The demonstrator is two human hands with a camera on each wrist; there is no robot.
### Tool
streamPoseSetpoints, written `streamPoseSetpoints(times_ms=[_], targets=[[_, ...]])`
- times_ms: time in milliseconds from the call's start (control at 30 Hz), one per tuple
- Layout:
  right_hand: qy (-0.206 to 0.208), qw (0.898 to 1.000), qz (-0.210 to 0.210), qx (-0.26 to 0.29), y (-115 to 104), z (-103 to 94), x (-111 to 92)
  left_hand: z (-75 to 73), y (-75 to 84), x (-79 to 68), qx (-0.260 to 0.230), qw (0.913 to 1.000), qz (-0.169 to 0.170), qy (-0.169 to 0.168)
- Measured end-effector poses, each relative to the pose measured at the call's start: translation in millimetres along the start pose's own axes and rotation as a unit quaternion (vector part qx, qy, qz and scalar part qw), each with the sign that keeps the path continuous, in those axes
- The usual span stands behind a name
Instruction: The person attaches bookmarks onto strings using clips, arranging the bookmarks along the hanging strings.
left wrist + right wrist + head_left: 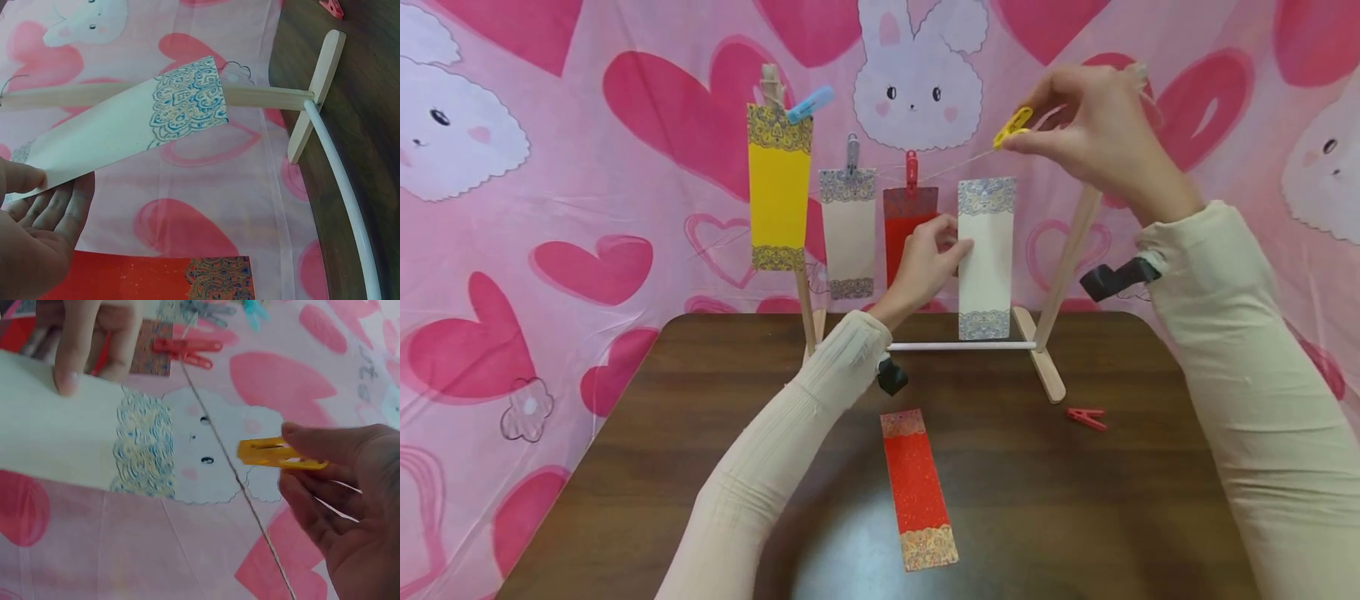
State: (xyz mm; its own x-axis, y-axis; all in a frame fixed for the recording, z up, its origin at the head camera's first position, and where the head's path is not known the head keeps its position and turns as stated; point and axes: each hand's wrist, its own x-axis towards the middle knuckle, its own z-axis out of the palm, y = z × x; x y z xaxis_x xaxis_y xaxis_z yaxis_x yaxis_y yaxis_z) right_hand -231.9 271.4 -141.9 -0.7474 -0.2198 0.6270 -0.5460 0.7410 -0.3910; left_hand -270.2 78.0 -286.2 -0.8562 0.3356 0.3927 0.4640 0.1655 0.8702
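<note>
My left hand [928, 262] pinches the left edge of a white paper card [986, 258] with blue lace-patterned ends. The card hangs upright below the string [215, 434], its top edge apart from it. Above and to the right, my right hand [1093, 125] pinches a yellow clothespin [269, 453] between thumb and fingers, its tip close to the string in the right wrist view. A red card [901, 225] hangs from a red clothespin [912, 171], partly behind my left hand. Beside it a beige card [848, 233] hangs from a grey clothespin [852, 156].
A yellow card [779, 196] with a blue clothespin [810, 105] hangs at the stand's left post. The wooden stand's right foot [1047, 371] and white crossbar [925, 346] rest on the brown table [715, 450]. Another red card [919, 487] and a red clothespin [1086, 418] lie in front.
</note>
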Motion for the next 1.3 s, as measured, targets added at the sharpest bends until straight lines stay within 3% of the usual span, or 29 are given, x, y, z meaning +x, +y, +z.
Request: streamPoseSetpoints(times_ms=[267, 433, 733, 1133, 1300], targets=[[0.014, 0.998, -0.033, -0.050, 2.6, 1.6, 6.6, -4.3, -7.9, 2.7, 0.011, 0.9998, -0.011, 0.015], [-0.023, 0.995, -0.046, -0.084, 5.5, 2.0, 12.5, -5.7, -11.5, 3.3, 0.018, 0.9997, -0.016, 0.003], [-0.085, 0.992, -0.025, -0.085, 19.3, 14.1, -2.8, -2.3, -22.6, -8.0, 0.034, 0.9983, -0.004, -0.047], [-0.085, 0.993, 0.005, -0.083, 15.2, 28.7, -21.3, -10.1, -35.1, -13.0, 0.019, 0.9964, 0.017, -0.081], [-0.065, 0.996, 0.009, -0.067, 14.2, 34.6, -27.2, -14.5, -35.5, -12.0, 0.021, 0.9954, 0.047, -0.081]])
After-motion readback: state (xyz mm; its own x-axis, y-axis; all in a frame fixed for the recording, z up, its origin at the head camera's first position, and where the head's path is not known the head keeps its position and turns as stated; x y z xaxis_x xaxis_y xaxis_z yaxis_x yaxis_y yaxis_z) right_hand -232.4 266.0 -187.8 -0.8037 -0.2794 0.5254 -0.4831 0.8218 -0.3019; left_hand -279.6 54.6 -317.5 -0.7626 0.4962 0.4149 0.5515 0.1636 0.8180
